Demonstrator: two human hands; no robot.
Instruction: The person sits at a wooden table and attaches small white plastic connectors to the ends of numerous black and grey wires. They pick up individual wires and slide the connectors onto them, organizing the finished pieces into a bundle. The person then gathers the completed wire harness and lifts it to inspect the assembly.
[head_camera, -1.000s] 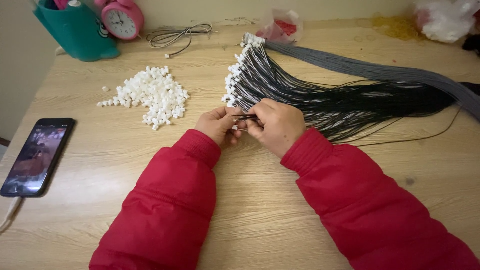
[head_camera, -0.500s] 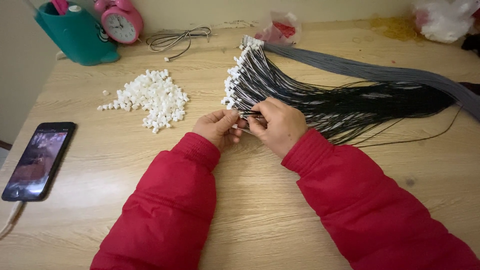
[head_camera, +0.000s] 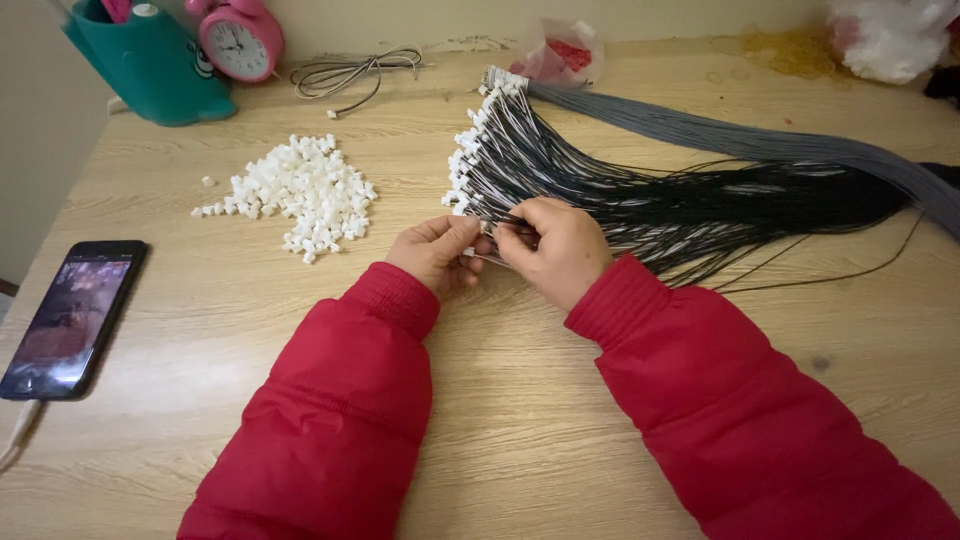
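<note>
Left hand (head_camera: 435, 252) and right hand (head_camera: 553, 245), hardly shifted since a moment ago, pinch one thin wire (head_camera: 505, 228) at the bundle (head_camera: 640, 190); white plugs (head_camera: 300, 190) lie untouched on the table (head_camera: 520, 420)

Both forearms in from near edge, red sleeves, converging mid-scene. L hand (head_camera: 437, 253) palm-down, fingers curled, thumb+index pinched shut. R hand (head_camera: 553, 245) just beside it, knuckles up, fingertips pinched too, tips nearly touching L's. Wrists low.
</note>
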